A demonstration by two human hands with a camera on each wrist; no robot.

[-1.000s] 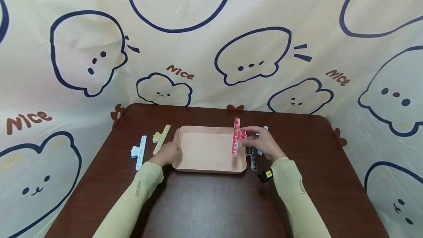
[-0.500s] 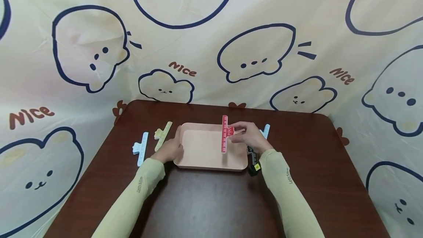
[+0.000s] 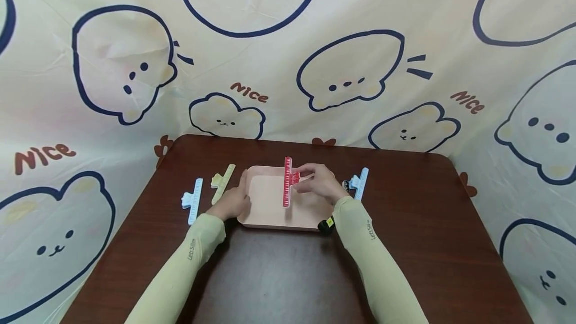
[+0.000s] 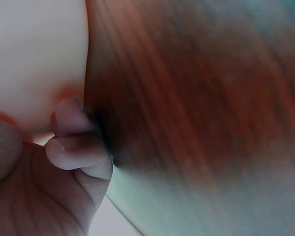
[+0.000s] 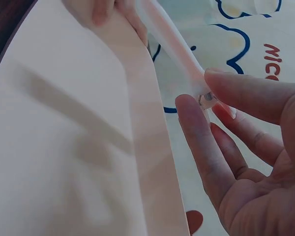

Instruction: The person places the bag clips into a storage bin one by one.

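Observation:
Over the pale pink tray [image 3: 267, 216], my right hand [image 3: 318, 183] pinches a red ruler clip [image 3: 287, 184] by its handle, its long scaled bar standing off to the left. In the right wrist view, thumb and fingertips meet at the clip's handle [image 5: 202, 101], and a bar-shaped shadow falls on the tray floor. My left hand [image 3: 231, 203] grips the tray's left side. The left wrist view shows its curled fingers [image 4: 76, 142] at the tray's edge [image 4: 81, 54].
Left of the tray lie a yellow ruler clip [image 3: 222, 184] and a light blue one [image 3: 195, 201]. On the right another light blue clip [image 3: 361, 184] lies beside a black clip [image 3: 345, 185], mostly hidden by my right arm. A patterned cloth [image 3: 279, 64] hangs behind the brown table [image 3: 432, 214].
My right hand has carried the red ruler clip leftward, from the tray's right edge to over its middle. My left hand keeps its grip on the tray.

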